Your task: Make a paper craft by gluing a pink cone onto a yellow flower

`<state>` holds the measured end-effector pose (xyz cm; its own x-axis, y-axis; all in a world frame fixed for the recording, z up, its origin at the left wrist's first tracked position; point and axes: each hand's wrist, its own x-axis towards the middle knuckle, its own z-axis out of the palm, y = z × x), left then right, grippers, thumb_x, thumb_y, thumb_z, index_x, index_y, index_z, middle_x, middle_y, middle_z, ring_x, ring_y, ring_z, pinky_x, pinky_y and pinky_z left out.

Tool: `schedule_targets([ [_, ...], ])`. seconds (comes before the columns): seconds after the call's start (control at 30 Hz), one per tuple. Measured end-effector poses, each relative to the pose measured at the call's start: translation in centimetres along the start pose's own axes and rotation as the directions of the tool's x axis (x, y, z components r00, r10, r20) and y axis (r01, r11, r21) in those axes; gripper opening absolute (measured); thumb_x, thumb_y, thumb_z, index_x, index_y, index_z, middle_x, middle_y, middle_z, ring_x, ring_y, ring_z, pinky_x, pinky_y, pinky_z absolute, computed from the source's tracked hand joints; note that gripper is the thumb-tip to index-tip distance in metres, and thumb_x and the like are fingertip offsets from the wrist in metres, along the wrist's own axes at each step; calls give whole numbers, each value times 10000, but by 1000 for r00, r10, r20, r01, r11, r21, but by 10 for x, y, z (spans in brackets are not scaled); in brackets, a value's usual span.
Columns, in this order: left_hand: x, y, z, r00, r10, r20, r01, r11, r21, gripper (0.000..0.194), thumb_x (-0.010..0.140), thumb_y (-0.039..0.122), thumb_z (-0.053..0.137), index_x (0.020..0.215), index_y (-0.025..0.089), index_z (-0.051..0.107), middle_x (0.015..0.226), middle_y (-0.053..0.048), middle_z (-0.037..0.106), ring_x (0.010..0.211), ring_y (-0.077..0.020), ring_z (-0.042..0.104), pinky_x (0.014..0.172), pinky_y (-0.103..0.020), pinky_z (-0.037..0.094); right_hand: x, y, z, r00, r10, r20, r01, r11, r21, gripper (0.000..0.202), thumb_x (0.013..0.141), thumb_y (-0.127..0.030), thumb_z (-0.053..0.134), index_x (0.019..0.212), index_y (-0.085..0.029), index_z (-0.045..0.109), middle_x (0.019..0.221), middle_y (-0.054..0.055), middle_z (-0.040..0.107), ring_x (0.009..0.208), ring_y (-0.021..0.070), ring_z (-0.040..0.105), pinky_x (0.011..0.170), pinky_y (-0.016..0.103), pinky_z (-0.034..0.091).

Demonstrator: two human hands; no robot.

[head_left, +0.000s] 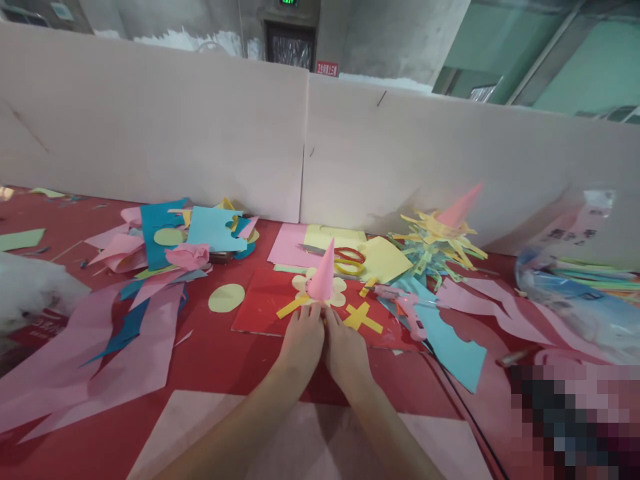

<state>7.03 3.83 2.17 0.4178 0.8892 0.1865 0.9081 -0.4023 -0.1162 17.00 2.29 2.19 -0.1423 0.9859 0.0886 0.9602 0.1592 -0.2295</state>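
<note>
A pink paper cone [323, 275] stands upright on a pale yellow paper flower [339, 298] with rounded petals. My left hand [306, 331] and my right hand [345, 340] meet at the flower's near edge, fingers closed on it just below the cone. The fingertips are partly hidden. A yellow paper strip [291, 307] lies left of the flower, and crossed yellow strips [363, 318] lie right of it. Under all of this is a red board [265, 320]. Behind the cone rest scissors [350, 255] with red and yellow handles.
At right, a pink glue gun [411, 312] with a cord lies by blue paper [455, 340]. Behind it stands a fringed yellow-green paper piece with a pink cone [463, 208]. Paper scraps [165, 253] and a yellow disc [227, 298] lie left. A white partition [200, 133] closes the back.
</note>
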Motion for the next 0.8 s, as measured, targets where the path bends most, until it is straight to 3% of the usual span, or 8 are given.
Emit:
schedule_targets([
  [0.23, 2, 0, -9, 999, 11, 49, -10, 1000, -19, 401, 772, 23, 425, 1149, 75, 548, 1066, -155, 581, 945, -238, 562, 771, -347, 479, -1, 4, 1, 1000, -15, -3, 15, 999, 39, 472, 823, -108, 338, 1291, -164, 372, 1127, 103, 595, 805, 171, 629, 684, 276, 452],
  [0.37, 11, -23, -20, 993, -8, 114, 39, 963, -267, 303, 768, 42, 417, 936, 140, 649, 936, -102, 642, 857, -201, 603, 765, -315, 467, -4, 7, 2, 997, -3, -78, 20, 976, 218, 459, 823, -120, 348, 1277, -169, 389, 1203, 101, 549, 892, 180, 605, 724, 283, 454],
  [0.47, 22, -47, -29, 968, -170, 183, 242, 821, -518, 331, 774, 60, 393, 921, 206, 652, 908, -53, 670, 838, -164, 620, 726, -259, 461, -4, 10, -2, 980, 60, -191, 26, 908, 419, 354, 859, -183, 323, 1186, -209, 458, 1230, 75, 513, 967, 172, 564, 750, 279, 448],
  [0.57, 37, -62, -39, 911, -412, 25, 341, 717, -608, 275, 826, 198, 402, 1003, 208, 612, 1007, -57, 651, 896, -182, 602, 736, -275, 453, 0, 20, -10, 932, 165, -324, 32, 850, 526, 244, 873, -240, 325, 999, -203, 532, 1040, 69, 563, 868, 161, 554, 728, 274, 430],
  [0.63, 47, -62, -47, 871, -482, -95, 302, 677, -671, 270, 836, 279, 424, 1035, 206, 591, 1020, -54, 632, 887, -165, 594, 735, -262, 452, 3, 30, -15, 882, 256, -394, -5, 844, 537, 223, 869, -274, 346, 942, -194, 541, 902, 55, 557, 704, 145, 519, 663, 272, 414],
  [0.73, 62, -52, -58, 863, -456, -218, 184, 685, -705, 261, 808, 348, 503, 1017, 223, 596, 1019, -32, 611, 866, -148, 584, 722, -252, 451, 8, 47, -20, 804, 365, -470, -53, 831, 554, 206, 849, -288, 384, 918, -176, 542, 822, 35, 532, 565, 117, 419, 603, 265, 383],
  [0.8, 71, -45, -60, 854, -442, -276, 144, 708, -691, 283, 782, 375, 547, 1014, 222, 597, 1035, -31, 604, 888, -161, 578, 711, -258, 447, 10, 55, -21, 776, 408, -481, -62, 808, 585, 190, 835, -274, 403, 911, -173, 544, 835, 35, 537, 558, 111, 403, 602, 262, 375],
])
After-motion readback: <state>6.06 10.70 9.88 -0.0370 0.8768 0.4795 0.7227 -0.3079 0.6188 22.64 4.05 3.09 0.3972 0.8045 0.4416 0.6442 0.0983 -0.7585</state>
